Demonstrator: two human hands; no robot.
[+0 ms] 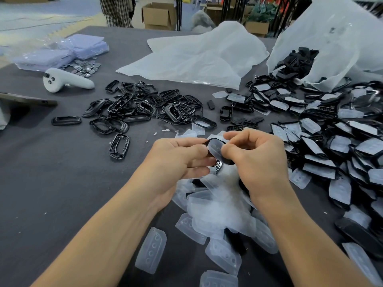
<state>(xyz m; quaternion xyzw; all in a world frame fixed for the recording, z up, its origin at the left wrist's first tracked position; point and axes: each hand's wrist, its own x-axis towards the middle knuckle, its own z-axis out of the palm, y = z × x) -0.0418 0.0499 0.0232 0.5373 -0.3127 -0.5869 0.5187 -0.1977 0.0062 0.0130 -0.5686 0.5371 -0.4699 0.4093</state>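
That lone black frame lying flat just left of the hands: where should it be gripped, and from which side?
Probably pinch one long rail of the black frame from above, one finger through its open middle, thumb outside. It lies flat, apart from the pile; the left hand is nearest.

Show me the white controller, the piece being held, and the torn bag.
white controller [79, 82]: head view, its handle.
held piece [216, 149]: head view, its translucent pad.
torn bag [335, 30]: head view, upper wall.
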